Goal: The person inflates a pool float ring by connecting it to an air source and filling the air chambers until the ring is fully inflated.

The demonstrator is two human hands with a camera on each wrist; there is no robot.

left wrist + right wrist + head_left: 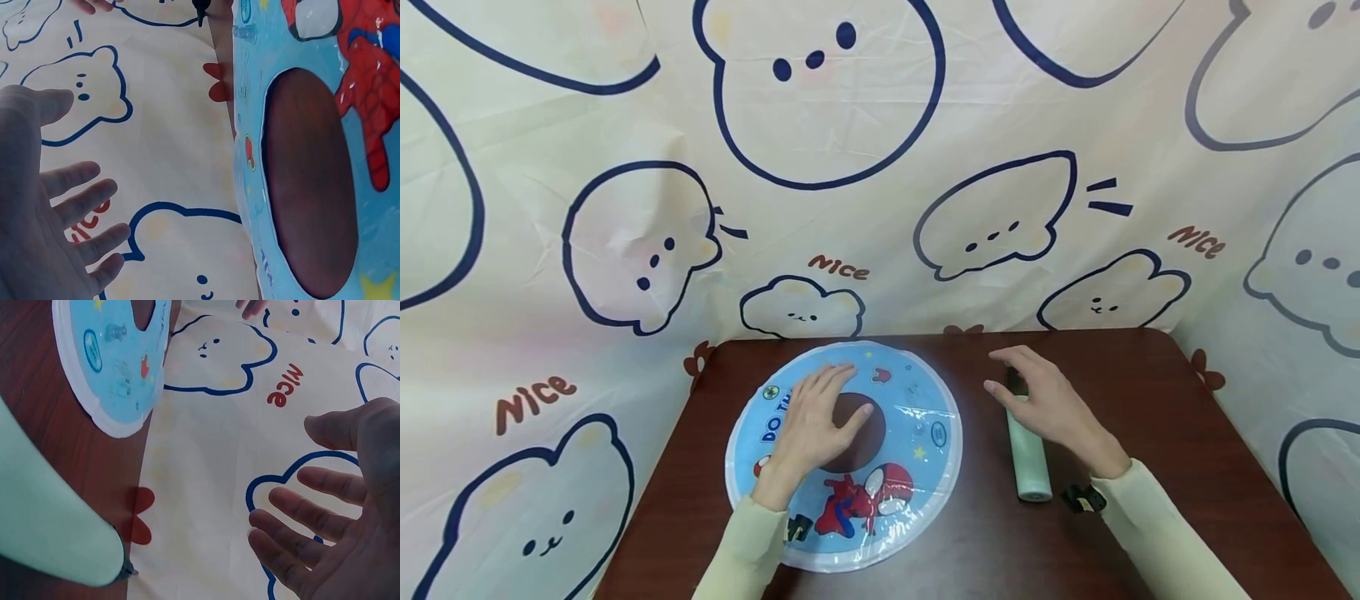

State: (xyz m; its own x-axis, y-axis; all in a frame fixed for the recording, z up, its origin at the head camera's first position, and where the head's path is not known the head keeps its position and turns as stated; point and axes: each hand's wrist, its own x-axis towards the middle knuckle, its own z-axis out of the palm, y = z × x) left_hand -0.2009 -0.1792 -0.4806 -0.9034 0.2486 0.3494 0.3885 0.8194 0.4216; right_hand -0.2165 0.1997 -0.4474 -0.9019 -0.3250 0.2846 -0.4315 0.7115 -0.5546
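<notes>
Nearest, with twelve o'clock straight ahead of the person, pale sleeves [1172, 533] come in at seven and five o'clock, a small black device [1084, 500] by each cuff. Past the cuff at seven, the left hand [816, 421] hovers over the ring [917, 425], its thumb above the hole [853, 442]; the fingers are spread, the grip wide and holding nothing. The blue ring lies on the table [970, 533] toward eleven o'clock, with a red figure [865, 500] at five o'clock on its face and lettering [775, 418] at ten, partly hidden by the hand. Toward one o'clock lies the tube [1030, 458], pale green, well apart from the ring, its plain end at six and its black end [1017, 381] at twelve. The right hand [1045, 400] hangs above the tube's far half, thumb and fingers parted wide, and the right wrist view shows it holding nothing. Beyond the table's far edge hangs a cream cloth [880, 225] with blue-outlined animals, "Nice" printed in brown at twelve and two o'clock.
</notes>
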